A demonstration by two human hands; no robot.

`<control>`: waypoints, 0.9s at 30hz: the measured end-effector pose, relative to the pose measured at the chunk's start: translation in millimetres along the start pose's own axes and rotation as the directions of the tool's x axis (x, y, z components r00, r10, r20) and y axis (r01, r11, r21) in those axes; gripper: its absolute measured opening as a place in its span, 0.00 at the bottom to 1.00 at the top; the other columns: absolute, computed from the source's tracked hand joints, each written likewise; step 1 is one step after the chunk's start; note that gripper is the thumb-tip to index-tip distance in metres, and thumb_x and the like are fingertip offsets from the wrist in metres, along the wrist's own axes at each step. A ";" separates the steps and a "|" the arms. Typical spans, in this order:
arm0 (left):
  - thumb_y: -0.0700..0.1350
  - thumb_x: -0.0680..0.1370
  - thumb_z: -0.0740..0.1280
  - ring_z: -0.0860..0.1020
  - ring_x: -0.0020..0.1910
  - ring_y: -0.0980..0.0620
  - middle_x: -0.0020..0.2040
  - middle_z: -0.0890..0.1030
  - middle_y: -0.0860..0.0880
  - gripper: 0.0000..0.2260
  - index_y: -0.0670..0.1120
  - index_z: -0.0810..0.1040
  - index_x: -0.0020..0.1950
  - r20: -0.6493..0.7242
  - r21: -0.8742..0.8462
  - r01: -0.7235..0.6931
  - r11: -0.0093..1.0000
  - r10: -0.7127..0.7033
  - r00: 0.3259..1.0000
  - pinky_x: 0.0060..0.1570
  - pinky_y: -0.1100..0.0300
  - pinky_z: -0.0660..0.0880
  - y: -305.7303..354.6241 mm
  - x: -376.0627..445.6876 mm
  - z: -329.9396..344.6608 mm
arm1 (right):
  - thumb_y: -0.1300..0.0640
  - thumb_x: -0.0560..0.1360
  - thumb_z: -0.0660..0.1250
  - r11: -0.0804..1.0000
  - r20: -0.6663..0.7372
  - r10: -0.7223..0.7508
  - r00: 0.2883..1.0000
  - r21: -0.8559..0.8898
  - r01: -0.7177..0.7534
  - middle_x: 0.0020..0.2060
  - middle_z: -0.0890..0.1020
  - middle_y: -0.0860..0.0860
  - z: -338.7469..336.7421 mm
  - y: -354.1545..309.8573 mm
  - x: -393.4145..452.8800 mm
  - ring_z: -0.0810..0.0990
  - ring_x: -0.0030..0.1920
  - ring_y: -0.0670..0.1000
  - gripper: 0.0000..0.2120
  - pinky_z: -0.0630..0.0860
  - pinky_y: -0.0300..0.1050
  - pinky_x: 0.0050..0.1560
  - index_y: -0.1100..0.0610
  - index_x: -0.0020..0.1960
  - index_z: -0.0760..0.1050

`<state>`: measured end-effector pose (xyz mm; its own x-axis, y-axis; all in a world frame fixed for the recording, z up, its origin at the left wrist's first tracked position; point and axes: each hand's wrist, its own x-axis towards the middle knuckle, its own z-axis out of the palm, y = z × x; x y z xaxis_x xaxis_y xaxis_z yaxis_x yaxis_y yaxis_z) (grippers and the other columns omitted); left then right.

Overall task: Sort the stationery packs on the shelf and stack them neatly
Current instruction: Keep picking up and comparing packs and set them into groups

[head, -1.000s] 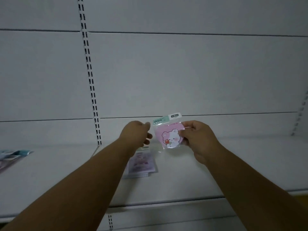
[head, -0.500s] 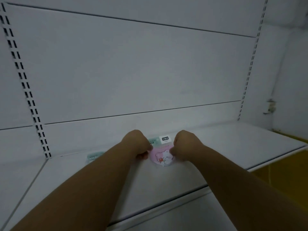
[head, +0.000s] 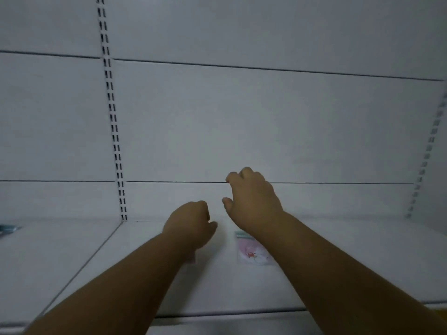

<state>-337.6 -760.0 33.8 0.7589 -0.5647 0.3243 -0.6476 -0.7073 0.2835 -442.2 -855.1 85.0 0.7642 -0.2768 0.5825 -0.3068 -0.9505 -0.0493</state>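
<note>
Stationery pack (head: pixel 252 252), pink, clear-wrapped: one item, lying flat on the white shelf (head: pixel 145 267), partly covered by the right forearm, which crosses above its right side. A green header strip shows at its far end; a pale cartoon figure with a red spot is printed on the pink face. Print is blurred and cannot be read.

Second pack, edge only (head: pixel 192 258): a faint pinkish sliver showing just beside the left wrist, left of the pink pack; the rest is hidden by the arm, so its type cannot be told.

Further pack, teal end (head: pixel 8 228): at the far left border of the view, well apart from the pink pack, on the neighbouring shelf section; mostly cut off.

Right hand (head: pixel 252 201): raised above the shelf, beyond the far end of the pink pack and clear of it. Fingers loosely bent, thumb out to the left; nothing is held.

Left hand (head: pixel 189 222): lower, left of the pink pack, near the shelf surface. Seen from the back, fingers curled under, thumb tip pointing toward the pack. Whether anything lies inside the curled fingers cannot be told.

Slotted upright (head: pixel 113 131): white, twin rows of dark slots, rising from the shelf's back edge, left of the pink pack.

Second slotted upright (head: pixel 429 146): far right of the pink pack.

Back panel (head: pixel 242 117): plain white, with dark horizontal seams
</note>
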 end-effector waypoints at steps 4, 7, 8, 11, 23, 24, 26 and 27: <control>0.55 0.77 0.66 0.77 0.43 0.53 0.46 0.79 0.51 0.10 0.50 0.77 0.51 -0.109 0.043 0.076 0.996 -0.071 0.992 0.46 0.60 0.76 -59.5 -42.5 -37.9 | 0.49 0.77 0.62 0.982 -0.054 -0.154 0.987 0.102 0.159 0.59 0.74 0.54 -14.7 -69.5 12.8 0.74 0.57 0.56 0.19 0.73 0.51 0.57 0.54 0.66 0.69; 0.55 0.77 0.66 0.77 0.43 0.53 0.45 0.79 0.51 0.10 0.50 0.76 0.50 -0.140 0.083 0.162 0.983 -0.149 0.979 0.46 0.59 0.77 -115.8 -77.6 -70.4 | 0.47 0.76 0.63 0.954 -0.072 -0.232 0.970 0.176 0.242 0.59 0.75 0.54 -24.9 -135.9 17.4 0.74 0.57 0.55 0.20 0.75 0.51 0.57 0.53 0.66 0.69; 0.56 0.76 0.66 0.77 0.43 0.53 0.46 0.78 0.51 0.10 0.51 0.76 0.51 -0.151 0.092 0.191 0.977 -0.175 0.973 0.46 0.59 0.77 -136.2 -90.0 -82.4 | 0.47 0.76 0.63 0.943 -0.079 -0.256 0.964 0.198 0.267 0.58 0.75 0.54 -27.8 -160.1 17.8 0.74 0.57 0.55 0.20 0.75 0.51 0.57 0.53 0.65 0.69; 0.56 0.77 0.65 0.76 0.43 0.54 0.47 0.79 0.52 0.10 0.51 0.76 0.51 -0.206 0.109 0.256 0.961 -0.230 0.951 0.46 0.59 0.77 -200.1 -127.1 -118.0 | 0.46 0.76 0.62 0.912 -0.081 -0.326 0.942 0.234 0.336 0.58 0.74 0.54 -32.7 -237.4 13.8 0.74 0.56 0.55 0.20 0.75 0.52 0.57 0.53 0.65 0.69; 0.56 0.77 0.63 0.77 0.48 0.52 0.52 0.80 0.51 0.11 0.51 0.75 0.55 -0.226 0.135 0.437 0.889 -0.402 0.887 0.48 0.57 0.74 -431.8 -232.9 -213.3 | 0.45 0.76 0.62 0.858 -0.035 -0.381 0.924 0.358 0.368 0.57 0.74 0.54 -9.9 -503.2 9.0 0.73 0.56 0.55 0.20 0.75 0.52 0.55 0.53 0.64 0.69; 0.56 0.77 0.63 0.77 0.48 0.51 0.52 0.80 0.50 0.11 0.51 0.75 0.55 -0.213 0.136 0.436 0.890 -0.403 0.890 0.48 0.57 0.74 -442.7 -230.3 -215.9 | 0.45 0.76 0.62 0.865 -0.012 -0.381 0.924 0.349 0.361 0.58 0.74 0.54 -6.2 -513.2 13.3 0.73 0.56 0.55 0.20 0.75 0.52 0.56 0.53 0.64 0.69; 0.55 0.77 0.63 0.77 0.49 0.51 0.53 0.80 0.50 0.12 0.51 0.75 0.56 -0.207 0.130 0.426 0.895 -0.395 0.895 0.49 0.57 0.74 -461.1 -220.1 -218.2 | 0.45 0.76 0.62 0.878 0.012 -0.377 0.926 0.322 0.354 0.58 0.74 0.55 2.1 -527.7 24.9 0.73 0.57 0.56 0.20 0.74 0.52 0.56 0.53 0.65 0.69; 0.55 0.77 0.63 0.77 0.49 0.51 0.53 0.80 0.50 0.12 0.51 0.75 0.57 -0.212 0.123 0.420 0.899 -0.389 0.896 0.50 0.57 0.75 -469.5 -212.8 -217.6 | 0.45 0.76 0.62 0.886 0.015 -0.372 0.928 0.305 0.350 0.59 0.74 0.55 7.0 -533.0 31.8 0.73 0.57 0.56 0.21 0.74 0.52 0.57 0.53 0.65 0.69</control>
<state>-210.2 -215.2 28.1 0.9176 -0.1405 0.3718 -0.2553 -0.9253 0.2804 -250.4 -358.3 124.1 0.8321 0.0947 0.5464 0.1691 -0.9817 -0.0874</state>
